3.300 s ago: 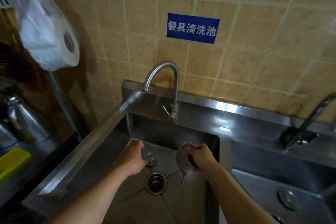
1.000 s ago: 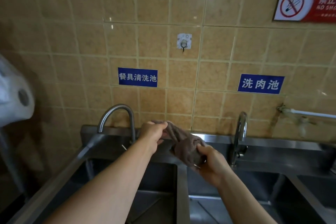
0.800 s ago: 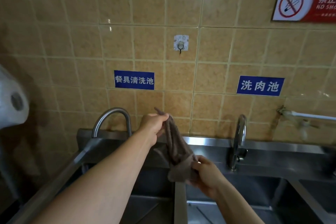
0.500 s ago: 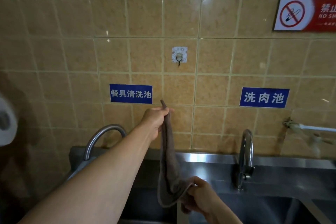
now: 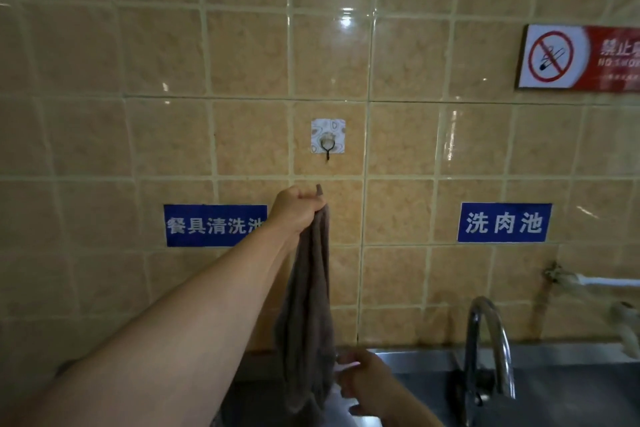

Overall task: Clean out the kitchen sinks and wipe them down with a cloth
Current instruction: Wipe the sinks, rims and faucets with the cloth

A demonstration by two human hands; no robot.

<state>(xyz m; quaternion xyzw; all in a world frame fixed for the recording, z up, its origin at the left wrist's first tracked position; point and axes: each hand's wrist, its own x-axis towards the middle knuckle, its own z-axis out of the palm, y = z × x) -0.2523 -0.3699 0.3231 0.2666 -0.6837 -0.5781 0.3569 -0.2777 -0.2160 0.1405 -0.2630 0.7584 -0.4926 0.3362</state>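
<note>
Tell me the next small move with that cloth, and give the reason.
Probably lift the left hand a little higher and slip the pinched corner of the cloth over the hook. The corner sits just below the hook and slightly left, the cloth hangs straight down, and the right hand is near its lower end, steadying it. That looks like hanging it up.

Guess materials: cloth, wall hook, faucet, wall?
Cloth: soft brownish-grey fabric, hangs limp in folds. Wall hook: dark bent wire, likely metal, on a patterned adhesive pad. Faucet: polished metal, probably stainless, bright reflections. Wall: glazed tan ceramic tile, glossy highlights, pale grout.
</note>
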